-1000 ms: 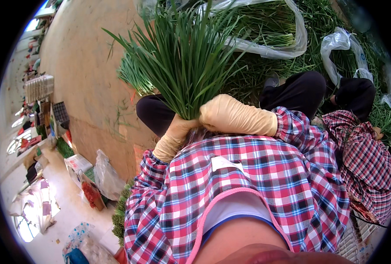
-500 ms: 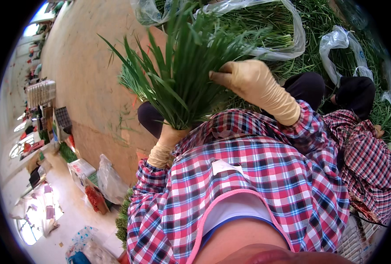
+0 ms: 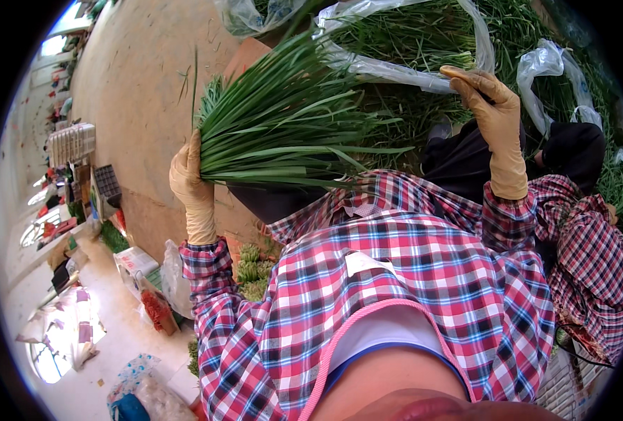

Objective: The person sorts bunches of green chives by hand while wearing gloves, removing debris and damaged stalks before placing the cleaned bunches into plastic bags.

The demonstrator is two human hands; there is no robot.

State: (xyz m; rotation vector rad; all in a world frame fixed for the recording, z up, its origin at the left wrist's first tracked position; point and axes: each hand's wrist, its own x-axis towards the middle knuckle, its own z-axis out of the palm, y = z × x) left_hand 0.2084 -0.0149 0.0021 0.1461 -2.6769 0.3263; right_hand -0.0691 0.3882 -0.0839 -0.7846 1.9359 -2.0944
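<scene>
Your left hand (image 3: 188,184) is closed around the cut end of a bunch of chives (image 3: 283,130), long flat green blades fanning up and right in front of your chest. Your right hand (image 3: 497,119) is raised with fingers loosely open, touching a clear bag (image 3: 402,70) of greens. More greens (image 3: 522,28) lie heaped behind; bare floor (image 3: 143,77) stretches left toward crates (image 3: 73,142).

My left hand (image 3: 188,179) holds the bunch of chives (image 3: 283,133) at its cut end, leaves fanning to the right. My right hand (image 3: 497,119) is raised well right of it, touching the plastic bag of greens (image 3: 402,42) beyond. More tied bunches (image 3: 252,270) lie below my left forearm.
</scene>
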